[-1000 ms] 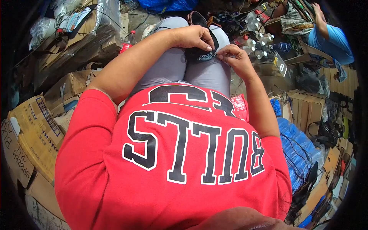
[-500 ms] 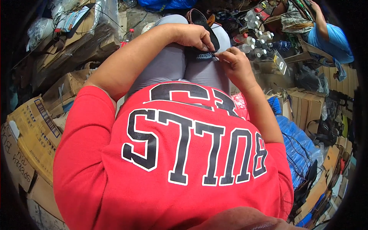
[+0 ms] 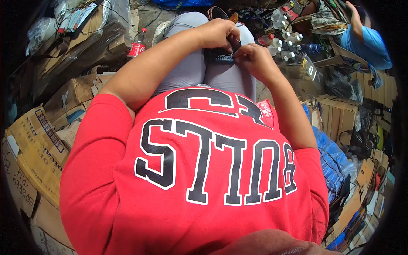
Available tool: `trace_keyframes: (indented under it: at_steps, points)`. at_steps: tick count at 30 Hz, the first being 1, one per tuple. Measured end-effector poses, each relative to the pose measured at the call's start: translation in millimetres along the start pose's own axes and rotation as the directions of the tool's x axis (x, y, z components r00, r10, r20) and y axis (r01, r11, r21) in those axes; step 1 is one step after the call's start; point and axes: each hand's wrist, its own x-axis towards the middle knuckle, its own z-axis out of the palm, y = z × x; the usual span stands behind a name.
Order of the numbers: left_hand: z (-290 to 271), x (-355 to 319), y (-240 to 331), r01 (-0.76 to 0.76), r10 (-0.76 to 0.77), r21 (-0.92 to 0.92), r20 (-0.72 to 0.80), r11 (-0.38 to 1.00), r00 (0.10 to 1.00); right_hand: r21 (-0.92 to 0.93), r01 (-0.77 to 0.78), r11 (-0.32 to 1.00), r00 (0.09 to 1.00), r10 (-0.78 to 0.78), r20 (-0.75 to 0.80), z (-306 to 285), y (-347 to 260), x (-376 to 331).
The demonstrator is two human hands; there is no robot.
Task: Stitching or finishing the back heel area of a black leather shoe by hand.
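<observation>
On my grey-trousered thighs rests a dark shoe-like piece (image 3: 222, 59) with a ribbed, blue-black edge. My left hand (image 3: 219, 34) bends over it from the far side, fingers curled and pinched at its upper part. From the right, my right hand (image 3: 255, 60) meets it with thumb and fingers pressed together at the edge. Whatever is between those right fingertips is too small to make out. Just beyond my left hand, a brown-rimmed dark part (image 3: 216, 12) shows; whether it belongs to the same piece is hidden.
A red-capped bottle (image 3: 137, 44) stands left of my knees. Several small plastic bottles (image 3: 287, 44) crowd the floor at right. Flattened cardboard (image 3: 38, 148) piles up at left, blue plastic sheeting (image 3: 327, 159) at right. Another person's blue sleeve (image 3: 365, 46) is at far right.
My left hand has lifted slightly away and curled more. My right hand has shifted a little up and left. The piece's ribbed edge now lies flatter and further left.
</observation>
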Motion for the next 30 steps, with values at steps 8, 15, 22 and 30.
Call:
trace_keyframes:
  at_steps: [8,15,22,30]
  points:
    - [-29.0,-95.1,31.9,0.241,-0.257,0.175,0.077,0.955,0.963,0.995,0.038,0.088,0.935,0.347,-0.066,-55.6,37.7,-72.9]
    - [-111.1,-114.1,-20.2,0.389,-0.404,-0.114,-0.191,0.914,0.894,0.916,0.056,0.397,0.896,0.385,-0.221,-109.1,78.0,-159.2]
    - [-66.6,-48.8,19.3,-0.304,-0.367,-0.918,-0.199,-0.255,0.909,0.083,-0.602,0.794,0.792,0.607,-0.062,-12.9,75.5,-171.0]
    - [-106.9,-71.6,-41.5,-0.195,-0.594,-0.974,-0.090,-0.115,0.799,-0.221,-0.346,0.912,0.922,0.287,-0.262,-17.2,65.6,-196.4]
